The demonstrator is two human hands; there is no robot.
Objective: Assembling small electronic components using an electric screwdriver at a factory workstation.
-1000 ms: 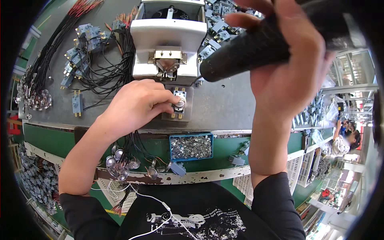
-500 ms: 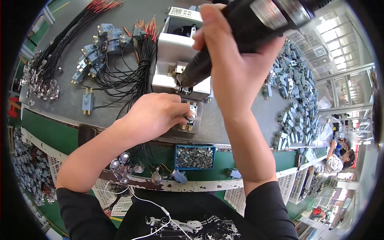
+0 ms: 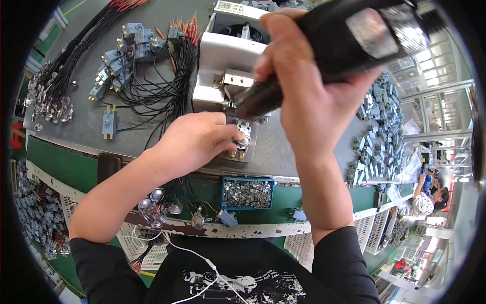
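Observation:
My right hand [image 3: 311,96] is wrapped round a thick black electric screwdriver [image 3: 331,43]. Its nose slants down to the left, by the front of a white screw-feeder box [image 3: 212,68], above the work; the tip is blurred. With thumb and fingers bent together, my left hand [image 3: 192,142] holds a small switch-like part [image 3: 244,136] with brass terminals. That part sits on a metal fixture block [image 3: 249,156] at the bench edge, and my fingertips cover its left side.
Bundled black wires [image 3: 174,93] with red ends and grey-blue switches [image 3: 109,123] lie to the left. A blue tray [image 3: 274,195] of small metal pieces stands near me. Many grey-blue housings [image 3: 377,147] are heaped at right. Another person [image 3: 424,202] sits far right.
The screwdriver in my right hand has moved right and a little nearer me, its nose drawing away from the feeder's front. My left hand stays at the switch-like part, barely shifted.

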